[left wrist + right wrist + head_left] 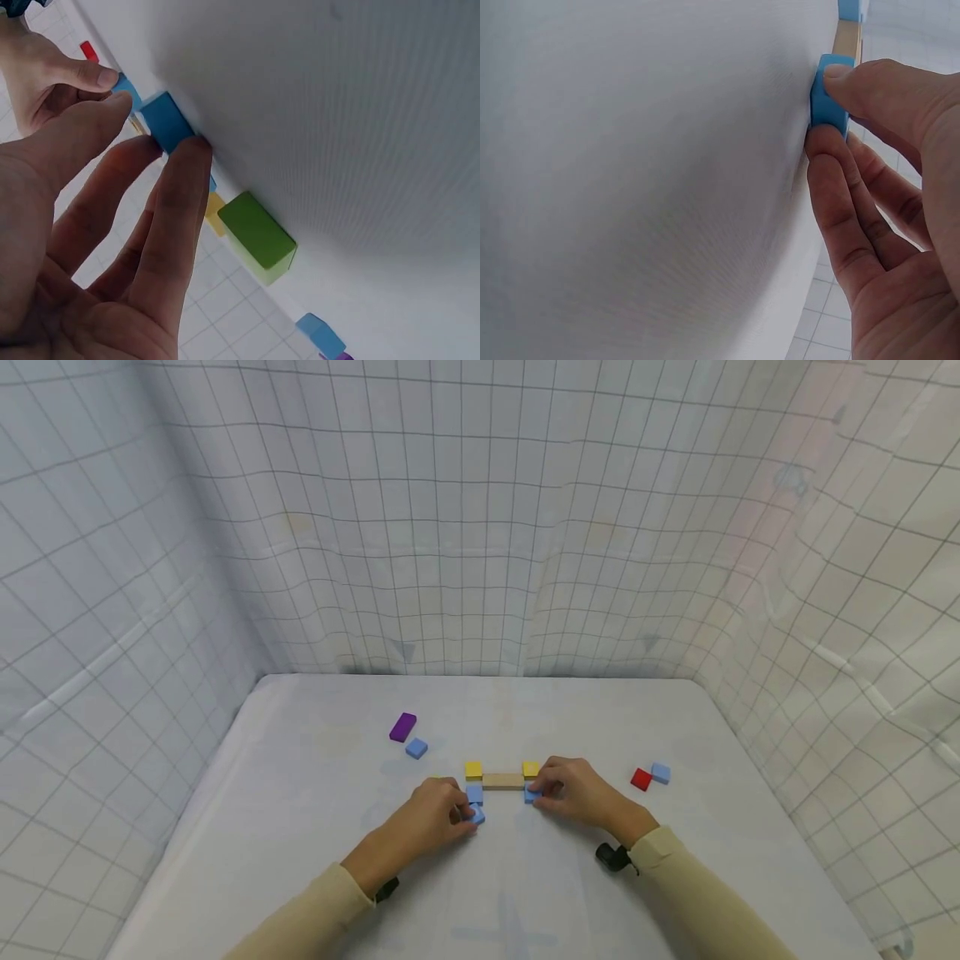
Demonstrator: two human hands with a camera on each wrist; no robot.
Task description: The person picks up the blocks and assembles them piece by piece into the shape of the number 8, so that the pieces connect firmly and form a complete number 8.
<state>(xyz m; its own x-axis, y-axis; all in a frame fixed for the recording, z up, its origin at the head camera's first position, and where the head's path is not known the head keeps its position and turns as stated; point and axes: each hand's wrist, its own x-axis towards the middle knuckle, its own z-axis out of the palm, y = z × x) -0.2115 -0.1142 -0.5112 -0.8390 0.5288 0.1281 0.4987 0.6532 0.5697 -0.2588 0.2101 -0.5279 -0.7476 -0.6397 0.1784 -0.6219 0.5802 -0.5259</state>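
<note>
My left hand [431, 818] pinches a blue block [166, 121] between thumb and fingertips, just in front of another blue block [475, 793]. With thumb and fingers, my right hand [577, 792] grips a blue block [830, 94] at the right end of a flat wooden strip [503, 782]. Two yellow blocks, a left one [473, 769] and a right one [531, 769], sit behind the blue ones at the strip's ends. A green block [257, 232] stands beside the left hand, mostly hidden by that hand in the head view.
Toward the back left lie a purple block [402, 727] and a blue block [416, 748]. On the right, a red block [641, 779] lies next to a blue one [661, 772]. Gridded white curtains [480, 527] stand behind and beside the white table [300, 860].
</note>
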